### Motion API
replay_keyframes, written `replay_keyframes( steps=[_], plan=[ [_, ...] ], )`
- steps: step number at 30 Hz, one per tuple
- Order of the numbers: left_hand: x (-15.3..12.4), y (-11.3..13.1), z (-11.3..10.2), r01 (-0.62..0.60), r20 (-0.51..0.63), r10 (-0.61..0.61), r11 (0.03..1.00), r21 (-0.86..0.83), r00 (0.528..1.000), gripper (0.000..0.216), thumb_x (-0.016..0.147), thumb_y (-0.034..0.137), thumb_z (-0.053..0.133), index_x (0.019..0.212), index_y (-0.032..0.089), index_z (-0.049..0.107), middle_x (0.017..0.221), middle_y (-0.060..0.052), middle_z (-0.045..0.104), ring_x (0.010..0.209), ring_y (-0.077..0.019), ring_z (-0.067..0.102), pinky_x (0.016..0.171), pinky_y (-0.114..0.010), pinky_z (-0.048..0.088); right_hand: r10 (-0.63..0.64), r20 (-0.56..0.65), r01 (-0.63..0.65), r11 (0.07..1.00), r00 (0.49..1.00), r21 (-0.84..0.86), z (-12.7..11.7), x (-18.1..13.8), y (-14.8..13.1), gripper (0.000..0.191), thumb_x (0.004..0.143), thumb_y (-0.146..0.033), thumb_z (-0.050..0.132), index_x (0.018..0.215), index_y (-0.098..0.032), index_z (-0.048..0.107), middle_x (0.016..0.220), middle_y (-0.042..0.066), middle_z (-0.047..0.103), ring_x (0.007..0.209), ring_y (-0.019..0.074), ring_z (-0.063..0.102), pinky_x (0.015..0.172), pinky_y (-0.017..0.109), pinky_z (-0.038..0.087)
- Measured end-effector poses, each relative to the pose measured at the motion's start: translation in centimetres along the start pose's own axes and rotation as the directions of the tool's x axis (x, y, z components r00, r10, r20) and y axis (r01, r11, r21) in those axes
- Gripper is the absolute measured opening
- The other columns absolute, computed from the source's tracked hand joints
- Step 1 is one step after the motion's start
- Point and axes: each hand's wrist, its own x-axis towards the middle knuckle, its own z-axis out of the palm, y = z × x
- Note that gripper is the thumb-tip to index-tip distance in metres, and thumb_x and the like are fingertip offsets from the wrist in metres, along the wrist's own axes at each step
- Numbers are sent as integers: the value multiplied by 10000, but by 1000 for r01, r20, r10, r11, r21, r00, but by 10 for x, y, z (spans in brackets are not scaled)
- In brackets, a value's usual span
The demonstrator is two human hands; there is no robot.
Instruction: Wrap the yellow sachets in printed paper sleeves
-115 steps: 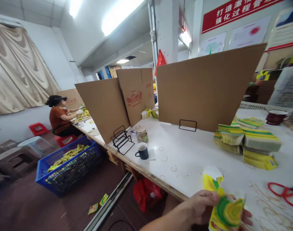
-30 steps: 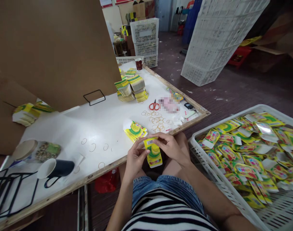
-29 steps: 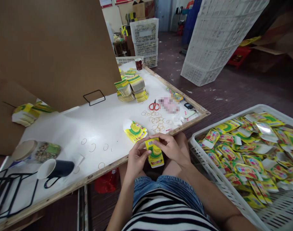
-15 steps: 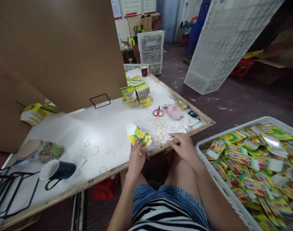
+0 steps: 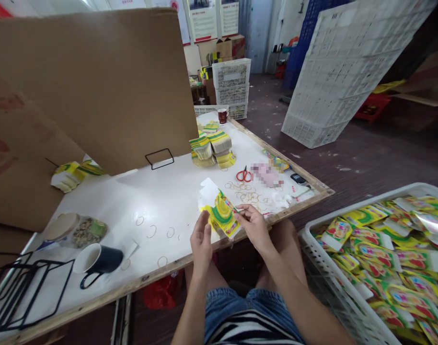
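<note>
Both my hands hold yellow-and-green printed card packets (image 5: 222, 211) with white flaps, tilted over the table's front edge. My left hand (image 5: 201, 235) grips them on the left, thumb toward me. The fingers of my right hand (image 5: 254, 225) pinch their right edge. How many packets are in the bunch I cannot tell. Just beyond lie loose rubber bands (image 5: 249, 194) and red-handled scissors (image 5: 244, 175) on the white tabletop (image 5: 183, 196). Bundled stacks of like packets (image 5: 212, 147) stand farther back.
At my right a white crate (image 5: 307, 235) holds many loose packets (image 5: 375, 254). A dark mug (image 5: 106, 258), a jar (image 5: 87, 232) and a black wire rack (image 5: 35, 292) are at the left. A large cardboard sheet (image 5: 107, 91) stands behind. Stacked white crates (image 5: 334, 81) rise from the floor.
My right hand has moved left from the table edge and taken hold of the packets. The packets have been lifted and turned more upright between both hands. The view has shifted slightly.
</note>
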Motion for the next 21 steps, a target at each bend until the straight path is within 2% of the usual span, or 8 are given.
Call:
replay_keyframes(
  steps=[2,4,6,9,14,18,21],
  plan=[
    [3,4,2,134,107,-115,973,-190,988,488,782,543,652,1114,187,651,1204,-114,680,1124,-246,630,984,-383,477,61,54,-69,986,997,154,4,-10,-4,420,680,-503,746,925,-200,587,711,16,647,650,175,602,638,309,513],
    [4,8,5,222,226,-159,931,-290,961,465,737,575,683,989,184,684,1063,-92,732,999,-230,680,892,-344,525,109,100,-129,966,989,225,8,-18,-7,431,642,-505,781,891,-202,602,711,15,655,670,178,614,674,321,523],
    [2,13,6,255,299,-156,910,-328,941,469,712,595,695,943,187,691,1029,-87,738,988,-231,681,860,-330,534,139,142,-172,952,980,254,10,-23,-9,422,627,-498,797,864,-199,617,732,17,665,702,179,622,710,327,523],
    [-2,17,8,239,333,-128,918,-318,934,495,702,601,700,973,187,689,1051,-100,731,1034,-251,663,857,-333,534,132,184,-172,960,974,221,10,-28,-12,412,645,-485,793,886,-187,641,829,39,686,773,182,622,744,322,514],
    [-6,17,9,192,277,-122,952,-240,953,463,779,529,664,1095,191,646,1107,-94,711,1017,-235,665,849,-319,529,84,194,-100,992,977,78,8,-34,-15,414,706,-488,749,955,-172,648,907,61,685,707,164,584,664,299,501],
    [-7,20,12,159,160,-133,974,-162,978,418,802,527,635,1028,176,628,995,-77,723,906,-207,680,794,-309,542,28,198,-28,1000,980,-3,10,-40,-15,327,775,-485,679,852,-170,639,795,49,674,667,170,578,646,300,489],
    [-10,25,14,99,81,-95,994,-54,992,392,817,468,640,1079,183,577,968,-71,706,893,-185,671,807,-300,532,-28,107,41,993,994,-115,11,-43,-14,291,807,-466,632,743,-186,592,679,21,628,598,156,542,584,280,457]
  ],
)
